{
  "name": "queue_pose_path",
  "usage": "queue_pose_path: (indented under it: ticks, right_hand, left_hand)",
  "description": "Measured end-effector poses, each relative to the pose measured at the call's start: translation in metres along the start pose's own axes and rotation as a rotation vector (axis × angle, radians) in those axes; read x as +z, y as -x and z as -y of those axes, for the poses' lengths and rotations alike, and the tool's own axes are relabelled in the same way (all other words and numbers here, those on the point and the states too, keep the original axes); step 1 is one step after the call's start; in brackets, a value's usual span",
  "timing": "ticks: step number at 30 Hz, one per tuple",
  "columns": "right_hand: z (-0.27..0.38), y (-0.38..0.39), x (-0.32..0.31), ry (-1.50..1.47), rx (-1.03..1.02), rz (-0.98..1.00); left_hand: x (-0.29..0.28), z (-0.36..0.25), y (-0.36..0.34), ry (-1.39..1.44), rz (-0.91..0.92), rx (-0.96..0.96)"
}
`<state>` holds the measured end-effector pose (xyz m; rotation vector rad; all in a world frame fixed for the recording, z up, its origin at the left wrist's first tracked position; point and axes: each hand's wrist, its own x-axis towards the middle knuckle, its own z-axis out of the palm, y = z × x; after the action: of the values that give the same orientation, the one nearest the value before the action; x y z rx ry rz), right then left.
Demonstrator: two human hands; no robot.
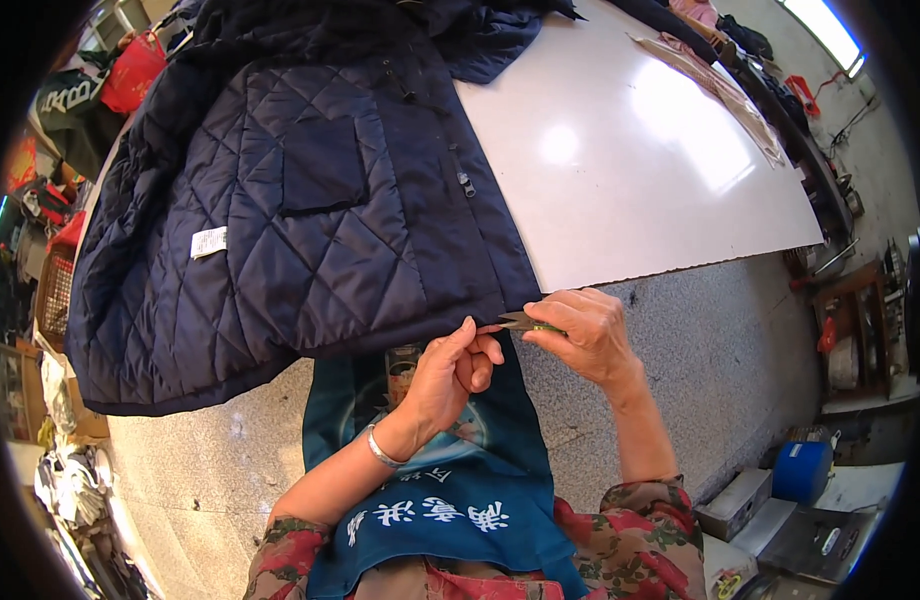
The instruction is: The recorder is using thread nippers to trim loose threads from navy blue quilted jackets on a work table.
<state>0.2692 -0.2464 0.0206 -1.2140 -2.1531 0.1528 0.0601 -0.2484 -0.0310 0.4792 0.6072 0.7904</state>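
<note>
A dark navy quilted coat [330,260] lies lining-up, with a square patch pocket, white label [209,242] and zip pull [466,184]. My left hand [445,380] has its fingers bent and gripping the coat's bottom hem, near the front corner. My right hand [580,335] is closed round small thread snips [525,323], whose points reach the hem beside my left fingertips. A teal apron [430,525] covers my front.
The white tabletop [670,220] extends right, with striped beige cloth [720,95] along its far side. Red and dark bags [130,75] and a basket [55,280] are at left. A blue cylinder [800,470] and metal boxes [735,500] stand at lower right on the speckled floor.
</note>
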Motion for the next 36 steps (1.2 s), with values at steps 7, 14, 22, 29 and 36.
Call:
queue_pose_path:
  ticks: [7,14,22,29,36]
  right_hand:
    - [0.002,-0.008,0.003,0.022,-0.106,0.011]
    - [0.000,-0.007,0.008,0.007,-0.104,0.030]
    - [0.006,-0.003,0.010,-0.011,0.018,0.035]
    - [0.002,0.004,0.020,-0.430,0.385,0.064]
    - [-0.009,0.020,0.024,-0.866,0.665,-0.110]
  left_hand:
    - [0.003,0.001,0.000,0.005,0.005,0.015]
    - [0.004,-0.001,0.001,-0.041,0.007,0.004]
    - [0.005,-0.002,0.002,-0.094,-0.031,0.017]
    - [0.007,-0.001,0.002,-0.045,-0.076,0.023]
    - [-0.001,0.001,0.000,-0.039,-0.013,0.017]
